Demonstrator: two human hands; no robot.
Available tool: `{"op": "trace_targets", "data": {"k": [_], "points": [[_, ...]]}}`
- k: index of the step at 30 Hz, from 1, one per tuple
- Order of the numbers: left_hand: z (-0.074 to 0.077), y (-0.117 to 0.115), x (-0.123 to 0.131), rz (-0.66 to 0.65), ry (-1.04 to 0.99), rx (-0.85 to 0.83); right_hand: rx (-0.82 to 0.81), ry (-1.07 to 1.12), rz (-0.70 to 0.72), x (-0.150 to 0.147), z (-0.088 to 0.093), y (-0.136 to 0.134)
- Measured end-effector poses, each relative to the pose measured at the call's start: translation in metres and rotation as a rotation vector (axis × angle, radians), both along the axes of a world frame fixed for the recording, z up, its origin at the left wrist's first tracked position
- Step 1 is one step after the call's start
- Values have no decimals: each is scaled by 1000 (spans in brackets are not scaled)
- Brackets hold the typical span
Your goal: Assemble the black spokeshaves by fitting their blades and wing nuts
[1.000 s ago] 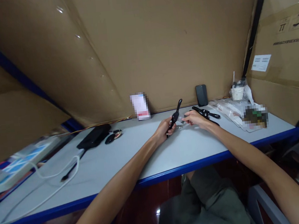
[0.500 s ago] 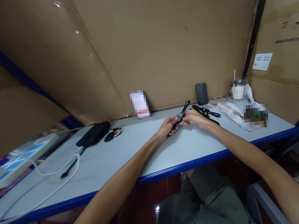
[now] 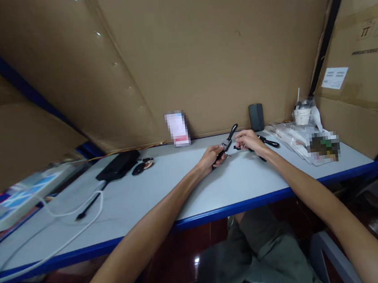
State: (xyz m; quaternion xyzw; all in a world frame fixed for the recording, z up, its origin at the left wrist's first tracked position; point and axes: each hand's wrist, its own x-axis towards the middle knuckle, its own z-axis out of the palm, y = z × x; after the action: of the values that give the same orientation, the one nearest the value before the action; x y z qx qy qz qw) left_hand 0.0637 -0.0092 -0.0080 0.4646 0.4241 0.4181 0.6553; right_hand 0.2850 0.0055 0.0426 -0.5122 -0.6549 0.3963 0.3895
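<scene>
My left hand (image 3: pixel 210 158) is closed round a long black-handled tool (image 3: pixel 232 131) with a grey part in the middle. Its rounded black end points up and away from me, and a small metal piece sticks out below the fingers. To the right, my right hand (image 3: pixel 249 140) is apart from that tool, its fingers bent together. A small dark piece (image 3: pixel 237 148) shows at its fingertips; its kind is too small to make out. Behind and under the right hand lie more black-handled tools (image 3: pixel 270 142), partly hidden by the hand and wrist.
A lit phone (image 3: pixel 178 129) and a dark upright case (image 3: pixel 256 117) lean on the cardboard wall. Plastic bags (image 3: pixel 288 142) and a wrapped cup (image 3: pixel 303 115) lie right. At left are a black pouch (image 3: pixel 119 165), keys (image 3: pixel 139 168), a white cable (image 3: pixel 101 202) and a power strip (image 3: pixel 34 193).
My right hand has moved off the tool in my left hand, slightly right and away from me, now covering part of the black tools. The left hand keeps its hold.
</scene>
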Motion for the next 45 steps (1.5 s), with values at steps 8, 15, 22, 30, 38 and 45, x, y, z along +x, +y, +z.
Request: {"op": "trace_targets", "data": {"k": [8,15,22,30,38,45], "points": [[4,17,-18,155,-75,-58,326,-461,-299,47,5,12],[-2,15,-8,148,-104,-58,466,-824,-23,10,-18,4],[-1,14,-7,107,-90,-36,473,-946,32,8,-25,8],[3,12,-3,34,12,-22,436,-756,-53,10,-19,8],[4,4,-3,-126,118,0,345,-345,-178,15,-8,12],[4,3,-7,-209,226,10,267,-106,-59,7,-3,9]]}}
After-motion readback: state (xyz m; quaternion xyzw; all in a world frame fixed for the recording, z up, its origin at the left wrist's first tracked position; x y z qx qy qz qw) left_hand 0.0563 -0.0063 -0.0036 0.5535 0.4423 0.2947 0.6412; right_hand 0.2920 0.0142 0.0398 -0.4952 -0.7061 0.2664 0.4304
